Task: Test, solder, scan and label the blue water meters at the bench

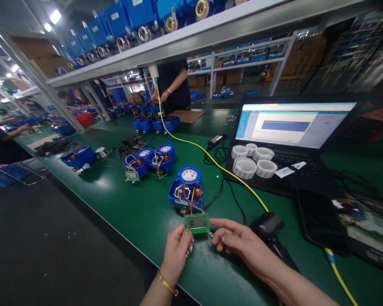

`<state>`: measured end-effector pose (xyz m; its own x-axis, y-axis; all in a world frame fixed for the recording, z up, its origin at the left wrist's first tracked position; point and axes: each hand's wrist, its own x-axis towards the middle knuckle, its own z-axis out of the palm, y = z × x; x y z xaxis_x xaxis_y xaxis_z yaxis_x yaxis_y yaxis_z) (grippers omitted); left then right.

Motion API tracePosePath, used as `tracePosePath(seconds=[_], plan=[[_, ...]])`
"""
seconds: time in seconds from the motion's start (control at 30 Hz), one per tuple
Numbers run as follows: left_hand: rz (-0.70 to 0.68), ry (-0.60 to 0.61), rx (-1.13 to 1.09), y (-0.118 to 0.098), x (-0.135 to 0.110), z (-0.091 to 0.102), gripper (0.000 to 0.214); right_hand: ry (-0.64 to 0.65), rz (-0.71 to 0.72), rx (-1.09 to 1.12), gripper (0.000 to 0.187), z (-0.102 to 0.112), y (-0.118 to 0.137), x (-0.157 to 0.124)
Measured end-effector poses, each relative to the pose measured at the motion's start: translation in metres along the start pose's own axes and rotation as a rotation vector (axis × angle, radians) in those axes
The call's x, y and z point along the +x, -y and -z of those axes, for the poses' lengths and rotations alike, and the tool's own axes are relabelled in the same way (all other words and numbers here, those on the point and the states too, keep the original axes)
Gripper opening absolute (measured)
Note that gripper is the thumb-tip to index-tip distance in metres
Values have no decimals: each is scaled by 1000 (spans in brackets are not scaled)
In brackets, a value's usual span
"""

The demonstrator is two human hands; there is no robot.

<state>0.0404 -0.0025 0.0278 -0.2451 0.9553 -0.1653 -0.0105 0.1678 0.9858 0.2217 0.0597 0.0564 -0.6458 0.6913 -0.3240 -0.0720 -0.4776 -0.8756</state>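
My left hand [178, 250] pinches the left edge of a small green circuit board with an LCD display [196, 222]. The board hangs by coloured wires from an open blue water meter [187, 188] just behind it on the green bench. My right hand [239, 241] touches the board's right corner, its fingers curled and pressed together around something small that I cannot make out. A gold bracelet sits on my left wrist.
Two more blue meters [151, 160] with loose boards lie further back, another blue meter [78, 156] to the left. An open laptop [292, 127] carries white tape rolls [252, 161]. A black scanner [270, 227] with a yellow cable [210, 157] and a dark phone [321, 221] lie right. Other people work beyond.
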Motion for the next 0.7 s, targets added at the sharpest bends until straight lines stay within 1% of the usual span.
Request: tracePosePath(seconds=[0.27, 0.7], plan=[[-17, 14, -3, 2, 0, 3, 53, -4, 9, -4, 54, 2, -2, 1], [-16, 18, -3, 2, 1, 1, 52, 7, 19, -1, 53, 4, -4, 2]])
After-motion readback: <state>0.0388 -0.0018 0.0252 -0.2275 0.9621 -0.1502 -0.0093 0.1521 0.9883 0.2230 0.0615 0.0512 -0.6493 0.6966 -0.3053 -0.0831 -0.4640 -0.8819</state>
